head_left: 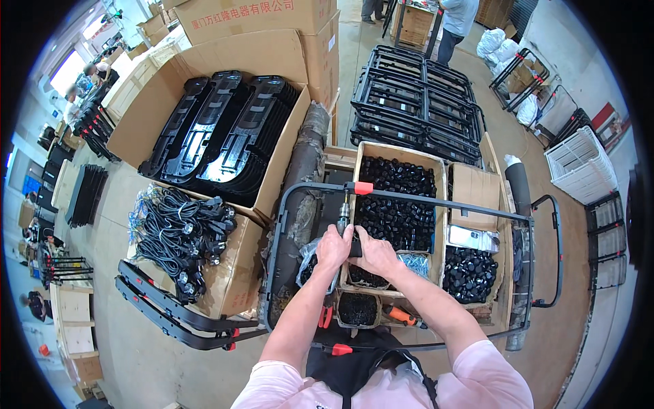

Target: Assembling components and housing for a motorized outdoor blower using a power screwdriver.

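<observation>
Both my hands are closed around a power drill [343,217] whose silver and dark front end points away from me. My left hand [332,247] wraps the drill's body, and my right hand [376,255] grips it from the right side; the handle is mostly hidden. The drill's tip reaches the far bar of a black tubular frame [443,202], just left of a red clip [363,188]. This frame lies across the bench around my forearms. A second red clip [341,350] is on its near bar.
Beyond my hands stands a bin of black plastic caps [395,178]. To the right are a phone [464,236] and more black caps [470,274]. An orange-handled tool [403,316] lies near me. Coiled cables [178,235] and a carton of black panels [218,136] sit left.
</observation>
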